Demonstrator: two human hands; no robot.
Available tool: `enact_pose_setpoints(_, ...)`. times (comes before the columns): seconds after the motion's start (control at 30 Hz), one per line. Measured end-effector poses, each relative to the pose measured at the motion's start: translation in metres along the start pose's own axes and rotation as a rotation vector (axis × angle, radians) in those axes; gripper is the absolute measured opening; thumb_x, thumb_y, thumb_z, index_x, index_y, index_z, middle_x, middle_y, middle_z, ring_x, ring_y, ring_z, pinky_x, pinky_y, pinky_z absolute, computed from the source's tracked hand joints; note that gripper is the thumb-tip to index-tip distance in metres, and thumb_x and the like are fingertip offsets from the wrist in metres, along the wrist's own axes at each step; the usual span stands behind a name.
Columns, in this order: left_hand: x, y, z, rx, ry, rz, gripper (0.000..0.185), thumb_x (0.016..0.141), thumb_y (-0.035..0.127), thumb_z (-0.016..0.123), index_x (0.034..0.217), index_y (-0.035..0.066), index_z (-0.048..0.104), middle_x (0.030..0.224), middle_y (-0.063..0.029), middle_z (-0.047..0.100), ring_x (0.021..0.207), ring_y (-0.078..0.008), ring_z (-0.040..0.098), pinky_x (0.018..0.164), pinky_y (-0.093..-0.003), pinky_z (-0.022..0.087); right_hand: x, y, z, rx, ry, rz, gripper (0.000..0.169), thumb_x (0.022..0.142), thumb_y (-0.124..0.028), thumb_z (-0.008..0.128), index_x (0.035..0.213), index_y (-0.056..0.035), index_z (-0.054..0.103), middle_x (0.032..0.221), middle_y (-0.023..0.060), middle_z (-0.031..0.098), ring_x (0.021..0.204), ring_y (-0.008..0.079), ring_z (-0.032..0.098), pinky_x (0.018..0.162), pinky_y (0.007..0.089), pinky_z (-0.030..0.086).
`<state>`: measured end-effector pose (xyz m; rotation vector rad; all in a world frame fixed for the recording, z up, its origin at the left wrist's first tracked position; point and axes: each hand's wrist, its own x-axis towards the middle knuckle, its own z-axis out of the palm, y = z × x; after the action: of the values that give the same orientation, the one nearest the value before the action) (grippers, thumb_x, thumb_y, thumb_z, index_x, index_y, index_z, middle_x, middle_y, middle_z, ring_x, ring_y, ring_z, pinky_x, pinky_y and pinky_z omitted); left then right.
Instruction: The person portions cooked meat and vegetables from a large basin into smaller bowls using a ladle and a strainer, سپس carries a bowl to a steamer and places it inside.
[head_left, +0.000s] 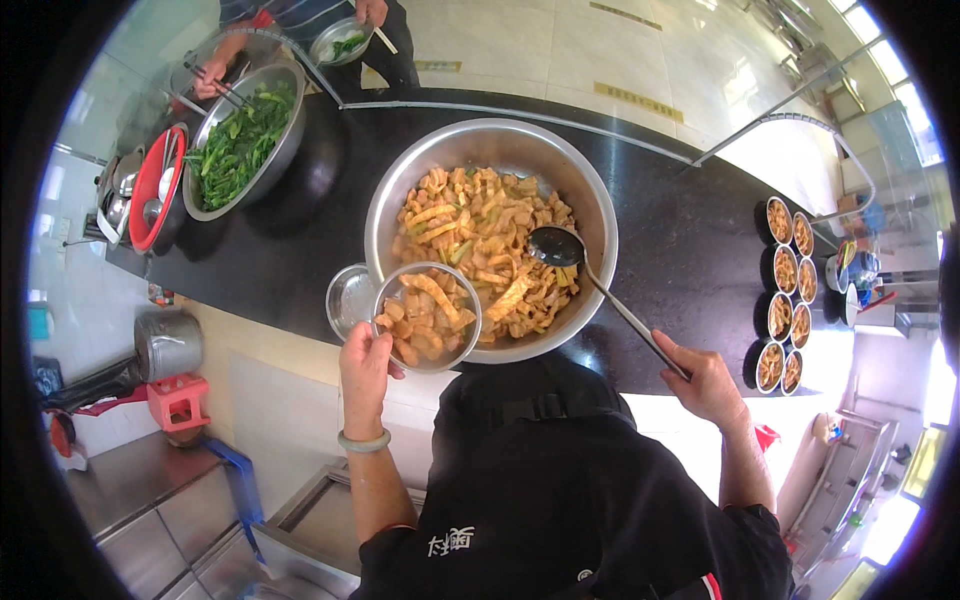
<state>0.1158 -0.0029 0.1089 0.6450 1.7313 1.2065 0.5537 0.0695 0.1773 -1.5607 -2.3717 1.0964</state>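
A wide steel basin (380, 191) stands before me on the black counter, holding cooked meat pieces with strips that look like tofu and some green stalks (487, 217). My left hand (365, 360) grips a small steel bowl (477, 330) by its rim, over the basin's near left edge. Meat and strips (427, 319) fill that bowl. In my right hand (701, 379) is the handle of a steel ladle (556, 246), its head resting on the food at the basin's right side. Another small metal bowl (346, 300) sits left of the held one, partly hidden behind it.
Several filled bowls (780, 315) line the right end of the counter (675, 247). At left stand a basin of leafy greens (244, 142) and a red basin with utensils (154, 191). Across the counter, a person's hand (212, 77) holds chopsticks. A clear guard (517, 112) edges the far side.
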Motion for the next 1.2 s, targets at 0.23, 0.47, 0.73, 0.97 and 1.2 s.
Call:
enact_pose_setpoints(0.23, -0.004, -0.008, -0.003, -0.036, 0.016, -0.001, 0.013, 0.094, 0.006, 0.054, 0.081, 0.005, 0.050, 0.072, -0.0031, 0.058, 0.050, -0.0073, 0.052, 0.044, -0.0220, 0.046, 0.001, -0.004, -0.006, 0.088, -0.151, -0.036, 0.059, 0.085, -0.001, 0.068, 0.142, -0.0086, 0.053, 0.088, 0.0155, 0.072, 0.074, 0.0262, 0.070, 0.072, 0.0372, 0.058)
enact_pose_setpoints(0.47, -0.006, -0.018, -0.004, -0.057, 0.051, -0.021, 0.012, 0.094, 0.006, 0.054, 0.082, 0.005, 0.050, 0.072, -0.0026, 0.057, 0.051, -0.0071, 0.052, 0.044, -0.0218, 0.046, 0.005, -0.007, -0.005, 0.045, -0.294, -0.054, 0.059, 0.088, -0.003, 0.067, 0.144, -0.0094, 0.050, 0.097, 0.0159, 0.074, 0.076, 0.0252, 0.072, 0.072, 0.0350, 0.059)
enact_pose_setpoints(0.73, -0.008, -0.021, -0.006, -0.134, 0.090, -0.025, 0.011, 0.094, 0.008, 0.055, 0.084, 0.005, 0.051, 0.073, -0.0033, 0.059, 0.050, -0.0082, 0.053, 0.045, -0.0221, 0.047, 0.012, 0.016, -0.005, 0.675, -0.513, 0.250, 0.058, 0.091, -0.004, 0.061, 0.147, -0.0101, 0.046, 0.079, 0.0054, 0.067, 0.057, 0.0091, 0.060, 0.051, 0.0247, 0.052)
enact_pose_setpoints(0.97, 0.006, -0.029, 0.003, -0.092, 0.239, 0.019, 0.014, 0.095, 0.010, 0.055, 0.083, 0.004, 0.050, 0.072, -0.0063, 0.060, 0.052, -0.0119, 0.059, 0.046, -0.0247, 0.050, 0.006, -0.004, -0.010, 0.914, -0.403, 0.327, 0.059, 0.093, 0.001, 0.062, 0.148, 0.0002, 0.041, 0.067, -0.0028, 0.051, 0.047, 0.0012, 0.040, 0.039, 0.0186, 0.030)
enact_pose_setpoints(1.2, 0.012, -0.034, 0.005, -0.098, 0.254, 0.021, 0.015, 0.095, 0.009, 0.054, 0.082, 0.003, 0.049, 0.071, -0.0079, 0.060, 0.051, -0.0130, 0.060, 0.046, -0.0253, 0.052, 0.005, -0.002, 0.008, 0.916, -0.440, 0.343, 0.061, 0.089, 0.002, 0.059, 0.147, -0.0027, 0.044, 0.067, -0.0010, 0.056, 0.045, 0.0033, 0.047, 0.038, 0.0209, 0.040)
